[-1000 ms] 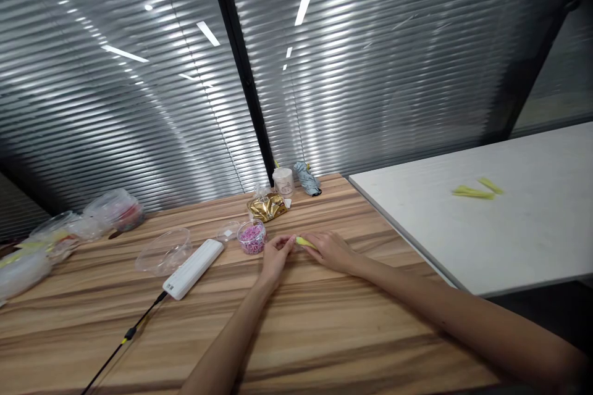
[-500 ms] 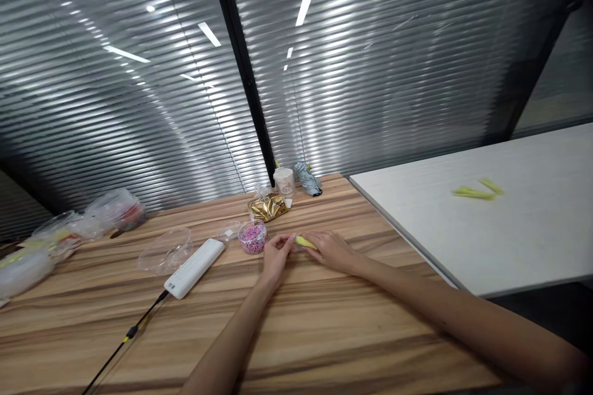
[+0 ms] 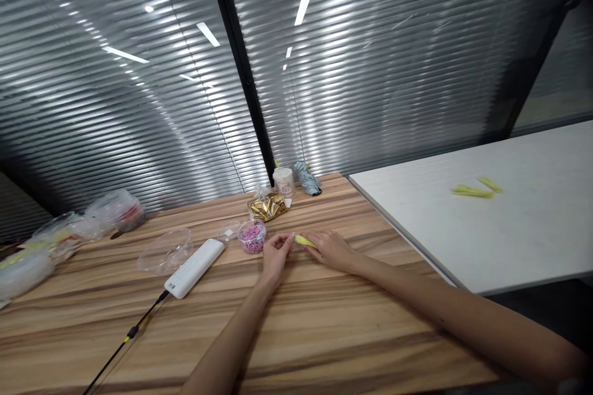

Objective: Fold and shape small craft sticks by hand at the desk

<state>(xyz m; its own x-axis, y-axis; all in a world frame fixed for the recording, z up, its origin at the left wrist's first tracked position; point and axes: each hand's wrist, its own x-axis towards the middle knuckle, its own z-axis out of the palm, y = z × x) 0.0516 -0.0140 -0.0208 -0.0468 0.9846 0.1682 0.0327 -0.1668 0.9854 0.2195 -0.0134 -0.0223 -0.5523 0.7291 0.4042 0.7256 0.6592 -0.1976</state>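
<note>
Left of the clear tub of pink pieces (image 3: 252, 239) lie a clear plastic bowl (image 3: 165, 252) and a white power bank (image 3: 194, 268) with a black cable (image 3: 133, 331). Just right of the tub, the left hand (image 3: 277, 255) has its thumb and fingertips nearly together, but whether they grip anything I cannot tell; farther right, the right hand (image 3: 333, 251) is curled closed around a slim yellow piece (image 3: 303, 241), its exposed end toward the left hand. Well off to the tub's right, yellow strips (image 3: 472, 192) lie on a white table (image 3: 528, 241).
</note>
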